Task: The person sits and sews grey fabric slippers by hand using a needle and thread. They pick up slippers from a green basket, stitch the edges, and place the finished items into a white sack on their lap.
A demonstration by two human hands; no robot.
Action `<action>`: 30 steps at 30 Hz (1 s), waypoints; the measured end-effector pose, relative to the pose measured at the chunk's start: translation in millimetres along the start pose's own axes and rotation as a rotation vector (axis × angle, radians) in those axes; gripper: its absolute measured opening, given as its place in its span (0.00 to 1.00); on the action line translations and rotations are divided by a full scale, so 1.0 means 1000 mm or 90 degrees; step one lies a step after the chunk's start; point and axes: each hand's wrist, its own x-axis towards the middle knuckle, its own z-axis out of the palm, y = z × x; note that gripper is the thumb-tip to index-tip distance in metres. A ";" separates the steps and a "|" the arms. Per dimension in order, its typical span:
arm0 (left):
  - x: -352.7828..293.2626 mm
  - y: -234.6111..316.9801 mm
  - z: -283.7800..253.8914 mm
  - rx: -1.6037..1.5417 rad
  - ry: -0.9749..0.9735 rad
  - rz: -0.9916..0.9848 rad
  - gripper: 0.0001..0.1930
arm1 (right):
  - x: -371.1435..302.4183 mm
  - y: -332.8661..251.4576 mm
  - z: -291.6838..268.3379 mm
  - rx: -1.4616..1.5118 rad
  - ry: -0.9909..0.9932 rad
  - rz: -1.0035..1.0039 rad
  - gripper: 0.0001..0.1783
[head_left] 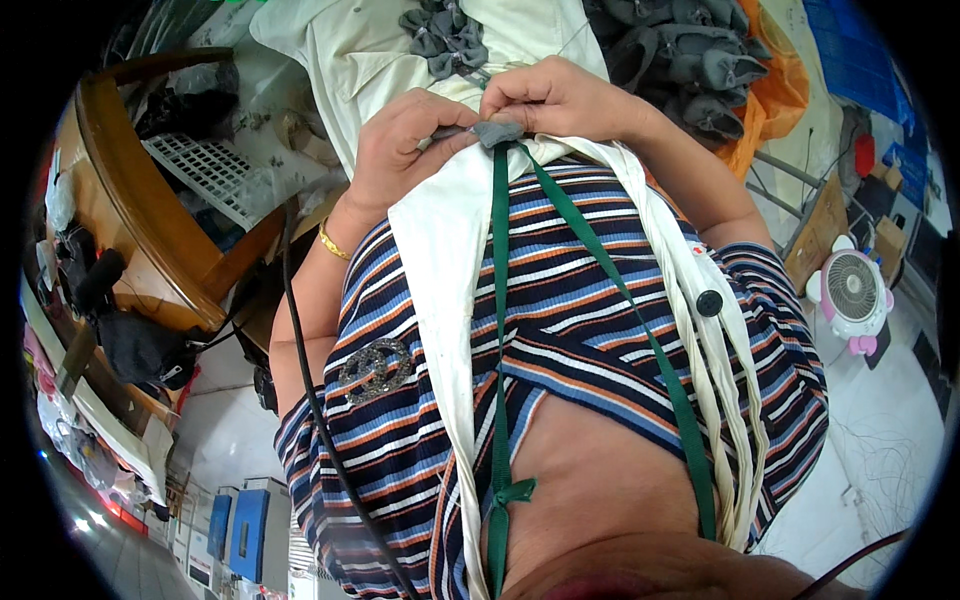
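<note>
Close to my chest, a small folded piece of grey fabric (pixel 497 134) sits between my two hands. My left hand (pixel 397 140) pinches its left edge between thumb and fingers. From the other side, the fingers of my right hand (pixel 558 100) are curled closed on the same piece; whether anything thin is also in that pinch cannot be made out. Several grey gathered fabric pieces (pixel 445 38) lie beyond my hands on the white apron (pixel 350 60). Green ribbon (pixel 500 270) hangs from my neck, its lower end partly hidden by the grey fabric.
Grey fabric pieces (pixel 690 65) are heaped on orange cloth (pixel 780 95) at the far right. A brown wooden chair frame (pixel 125 190) and a white plastic grid basket (pixel 210 175) stand on the left. A dark cable (pixel 300 340) runs past my left arm. A small fan (pixel 852 288) stands right.
</note>
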 end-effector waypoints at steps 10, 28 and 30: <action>0.003 0.004 0.003 -0.275 0.022 -0.261 0.10 | 0.006 0.012 -0.001 0.196 0.001 0.037 0.10; 0.007 -0.002 0.006 -0.293 -0.025 -0.305 0.09 | 0.019 0.013 0.005 0.188 0.013 0.060 0.28; 0.014 -0.008 0.006 -0.248 0.022 -0.368 0.08 | 0.020 0.005 -0.010 0.002 0.070 0.094 0.24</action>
